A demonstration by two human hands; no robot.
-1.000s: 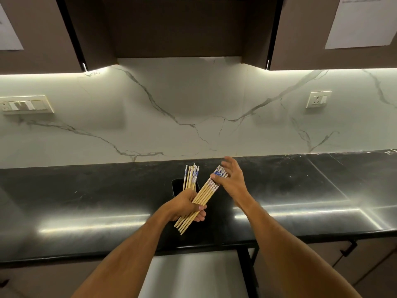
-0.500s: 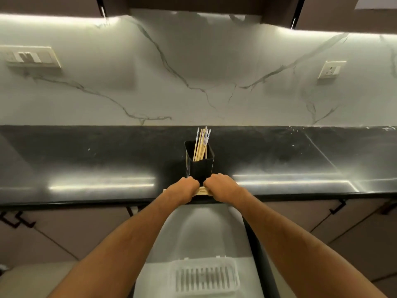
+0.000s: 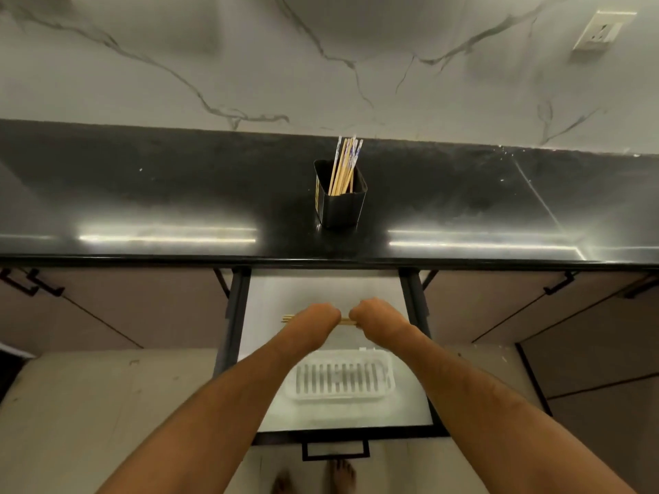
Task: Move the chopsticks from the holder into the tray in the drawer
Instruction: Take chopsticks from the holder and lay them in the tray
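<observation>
A black holder [image 3: 340, 205] stands on the dark counter with several wooden chopsticks [image 3: 344, 165] still upright in it. Below the counter the drawer [image 3: 321, 290] is pulled out, white inside. A clear slotted tray [image 3: 340, 381] lies near the drawer's front. My left hand [image 3: 315, 317] and my right hand [image 3: 374, 315] are both closed on a horizontal bundle of chopsticks [image 3: 345, 321], held over the drawer's back half, above and behind the tray. Only the bundle's left tips and a short middle stretch show.
The black counter edge [image 3: 321, 260] overhangs the drawer's back. Black drawer rails [image 3: 235, 315] run along both sides, and a black handle [image 3: 335, 451] sits at the front. Closed cabinet doors flank the drawer. My bare feet [image 3: 338, 475] are on the floor below.
My hands turned the bundle from slanted to horizontal and carried it down from beside the holder, past the counter edge, over the open drawer. The view tilted downward.
</observation>
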